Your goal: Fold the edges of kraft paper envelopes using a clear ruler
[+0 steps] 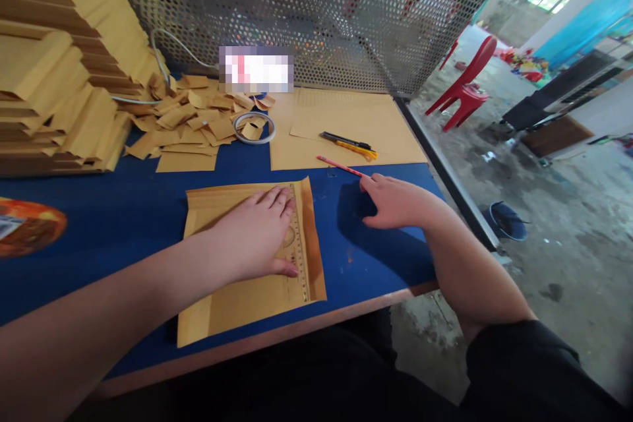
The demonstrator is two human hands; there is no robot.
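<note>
My left hand [260, 231] lies flat with its fingers stretched out over a clear ruler [298, 250]. The ruler rests on a brown paper envelope [198, 303], along the creased flap at its right side. My right hand [393, 201] hovers over or rests on the table to the right. Its thumb is apart from the fingers, and the fingertips meet the near end of a red pencil [339, 165]. Whether they touch the pencil or only cover its end, I cannot tell. A utility knife [349, 144] with a yellow handle lies just beyond the pencil.
Tall stacks of brown envelopes [54, 99] stand at the left. Small paper scraps [198, 119] and a tape roll [254, 140] lie behind the envelope. Flat brown sheets [395, 138] sit under the knife. A perforated metal panel [321, 26] borders the table's back.
</note>
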